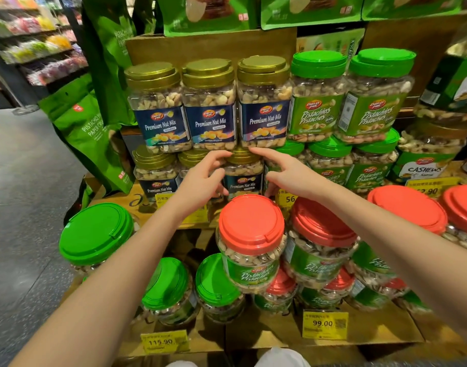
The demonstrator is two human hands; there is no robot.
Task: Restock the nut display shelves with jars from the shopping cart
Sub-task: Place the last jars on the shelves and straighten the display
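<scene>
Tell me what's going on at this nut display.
A person has both hands at a gold-lidded Premium Nut Mix jar in the lower row. The left hand curves by its left side, grip unclear; the right hand sits to its right, fingers extended. Three matching jars stand stacked above.

Left hand (pixel 200 178) and right hand (pixel 288 173) are bare. Left forearm (pixel 121 274) and right forearm (pixel 385 234) behind them are bare too, uncovered right back to the frame edges. Below the hands, at the bottom edge between the arms, two rounded patches of white cloth (pixel 280 357) show; trousers or shoes, cannot tell.
</scene>
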